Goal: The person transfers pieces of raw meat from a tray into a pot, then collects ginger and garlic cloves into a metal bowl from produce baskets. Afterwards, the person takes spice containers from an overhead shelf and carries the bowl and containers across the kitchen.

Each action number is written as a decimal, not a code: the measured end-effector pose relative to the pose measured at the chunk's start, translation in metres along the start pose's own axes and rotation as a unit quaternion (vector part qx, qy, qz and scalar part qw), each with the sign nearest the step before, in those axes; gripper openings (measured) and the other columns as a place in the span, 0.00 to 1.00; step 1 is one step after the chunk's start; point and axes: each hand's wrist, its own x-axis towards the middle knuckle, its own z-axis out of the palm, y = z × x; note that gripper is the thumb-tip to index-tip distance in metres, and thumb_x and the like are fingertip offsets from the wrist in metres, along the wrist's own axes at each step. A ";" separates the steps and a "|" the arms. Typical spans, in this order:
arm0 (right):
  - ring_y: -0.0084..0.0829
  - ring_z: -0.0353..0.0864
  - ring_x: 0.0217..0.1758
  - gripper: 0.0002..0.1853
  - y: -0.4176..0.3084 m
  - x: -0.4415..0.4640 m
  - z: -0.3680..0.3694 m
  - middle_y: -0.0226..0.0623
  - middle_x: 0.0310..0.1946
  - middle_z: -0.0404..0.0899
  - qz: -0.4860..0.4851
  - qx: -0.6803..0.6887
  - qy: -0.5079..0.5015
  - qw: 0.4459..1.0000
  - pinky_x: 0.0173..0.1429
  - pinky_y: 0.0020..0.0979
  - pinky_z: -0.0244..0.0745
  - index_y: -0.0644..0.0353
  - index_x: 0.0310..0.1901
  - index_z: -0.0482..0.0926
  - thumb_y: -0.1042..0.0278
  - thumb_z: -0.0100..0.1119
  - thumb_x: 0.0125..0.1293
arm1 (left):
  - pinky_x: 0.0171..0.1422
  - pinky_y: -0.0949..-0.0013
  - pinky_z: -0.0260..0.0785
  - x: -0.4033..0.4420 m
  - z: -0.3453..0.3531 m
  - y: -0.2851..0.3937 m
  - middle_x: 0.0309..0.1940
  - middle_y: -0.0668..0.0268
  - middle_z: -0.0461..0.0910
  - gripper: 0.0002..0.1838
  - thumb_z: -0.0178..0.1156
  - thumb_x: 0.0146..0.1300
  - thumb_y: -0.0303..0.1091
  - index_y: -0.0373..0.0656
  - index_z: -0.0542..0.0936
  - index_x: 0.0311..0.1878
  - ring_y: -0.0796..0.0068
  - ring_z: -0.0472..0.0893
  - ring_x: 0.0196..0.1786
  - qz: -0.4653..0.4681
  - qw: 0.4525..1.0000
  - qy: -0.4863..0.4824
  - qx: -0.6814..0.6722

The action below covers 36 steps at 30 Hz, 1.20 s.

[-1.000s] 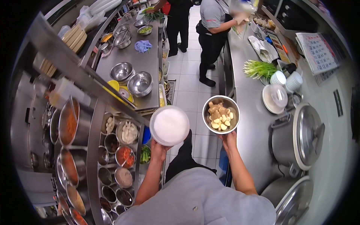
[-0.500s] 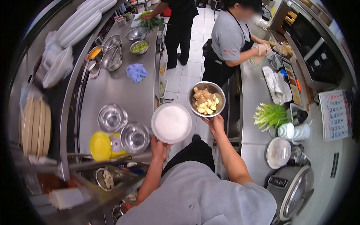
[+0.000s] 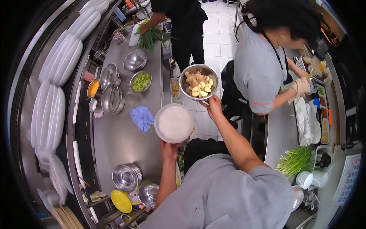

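My left hand (image 3: 169,152) grips a round, translucent tub (image 3: 174,123) from below; its top looks white, and I cannot tell whether that is a lid or the contents. In my right hand (image 3: 212,105) is a steel bowl (image 3: 184,90), held by its near lower side. Knobs of ginger (image 3: 195,79) and peeled garlic cloves (image 3: 201,91) lie in this bowl. Both vessels are in the air, the tub lower and to the left of the bowl. A crumpled blue cloth (image 3: 142,118) lies on the steel counter just left of the tub.
The left steel counter (image 3: 105,143) bears steel bowls (image 3: 127,176), a bowl of chopped greens (image 3: 140,81) and a yellow plate (image 3: 121,201). A co-worker (image 3: 257,65) stands ahead right at another counter with spring onions (image 3: 294,161). Another person (image 3: 179,30) handles leafy greens (image 3: 152,37) farther ahead.
I have moved forward along the aisle, still carrying the tub and the bowl. The co-worker on the right and the blue cloth now appear closer.
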 end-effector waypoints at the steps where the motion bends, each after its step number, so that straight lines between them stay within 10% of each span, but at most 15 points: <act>1: 0.25 0.77 0.40 0.07 -0.009 0.022 0.001 0.33 0.36 0.75 -0.013 -0.007 0.008 1.000 0.50 0.38 0.83 0.60 0.37 0.75 0.69 0.51 0.72 | 0.43 0.56 0.85 0.023 0.016 -0.001 0.55 0.55 0.78 0.20 0.55 0.68 0.32 0.41 0.70 0.62 0.57 0.84 0.50 -0.002 1.000 -0.010 -0.004; 18: 0.20 0.71 0.33 0.06 -0.092 0.374 0.024 0.27 0.29 0.68 -0.139 0.084 0.162 0.973 0.51 0.43 0.85 0.62 0.44 0.75 0.70 0.51 0.71 | 0.40 0.58 0.86 0.372 0.234 0.023 0.55 0.58 0.77 0.23 0.57 0.66 0.29 0.46 0.67 0.64 0.59 0.84 0.48 -0.109 0.983 -0.130 0.070; 20: 0.22 0.74 0.34 0.08 -0.115 0.411 0.024 0.29 0.29 0.71 -0.166 0.120 0.184 0.961 0.45 0.38 0.86 0.59 0.31 0.73 0.69 0.53 0.70 | 0.40 0.58 0.86 0.411 0.271 0.029 0.54 0.57 0.78 0.23 0.57 0.66 0.28 0.46 0.67 0.64 0.59 0.85 0.48 -0.125 0.978 -0.144 0.079; 36: 0.27 0.75 0.35 0.06 -0.242 0.636 -0.049 0.33 0.30 0.72 -0.190 0.149 0.252 0.937 0.44 0.42 0.85 0.62 0.35 0.74 0.69 0.54 0.69 | 0.46 0.51 0.84 0.559 0.508 -0.009 0.53 0.53 0.75 0.19 0.55 0.68 0.28 0.40 0.64 0.59 0.54 0.83 0.49 -0.172 0.952 -0.188 0.172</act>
